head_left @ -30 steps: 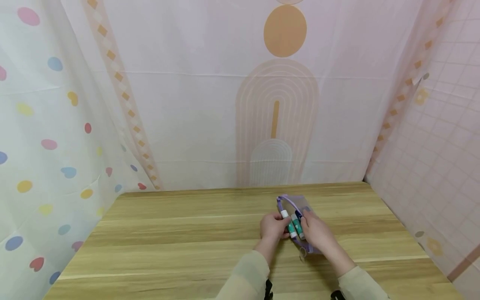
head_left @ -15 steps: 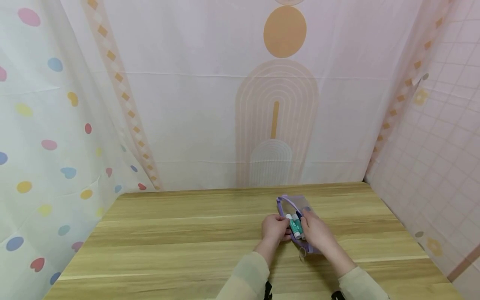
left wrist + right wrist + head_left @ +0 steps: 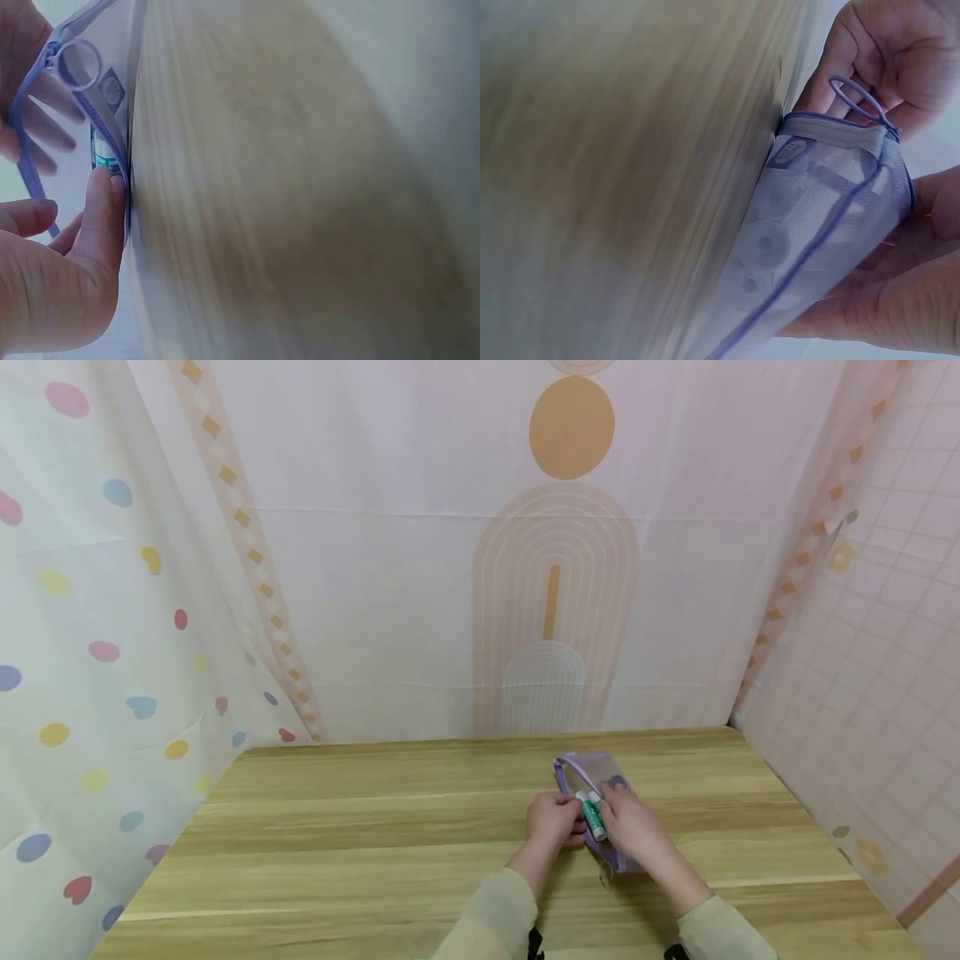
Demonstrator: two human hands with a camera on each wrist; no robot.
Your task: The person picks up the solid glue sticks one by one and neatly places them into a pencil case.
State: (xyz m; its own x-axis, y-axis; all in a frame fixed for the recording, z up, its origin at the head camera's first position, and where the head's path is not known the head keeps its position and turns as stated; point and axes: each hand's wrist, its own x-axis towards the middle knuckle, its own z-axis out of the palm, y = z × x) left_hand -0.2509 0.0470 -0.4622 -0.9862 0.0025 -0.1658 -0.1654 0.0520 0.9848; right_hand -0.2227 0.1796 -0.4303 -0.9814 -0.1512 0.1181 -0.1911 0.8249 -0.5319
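A purple-edged mesh zip pouch [image 3: 596, 766] lies on the table with its zipped mouth gaping toward the left. My right hand [image 3: 636, 828] grips its upper lip; in the left wrist view the fingers spread behind the mesh. Just inside the mouth rests a green-and-white glue stick [image 3: 592, 820], with a second one beside it, partly covered. My left hand [image 3: 553, 820] reaches in at the lower lip, index fingertip next to a glue stick [image 3: 105, 154], thumb held apart. Through the mesh, the right wrist view gives round pale stick ends [image 3: 765, 244].
The pouch's purple pull loop [image 3: 79, 66] hangs from the near end of the zip. Beneath everything is a wood-grain table [image 3: 360, 835]. Printed cloth curtains [image 3: 390, 610] enclose the back and both sides.
The glue stick that my left fingers pinched over the mouth has moved down and right into the pouch. My left fingers have let it go. The right hand keeps its grip.
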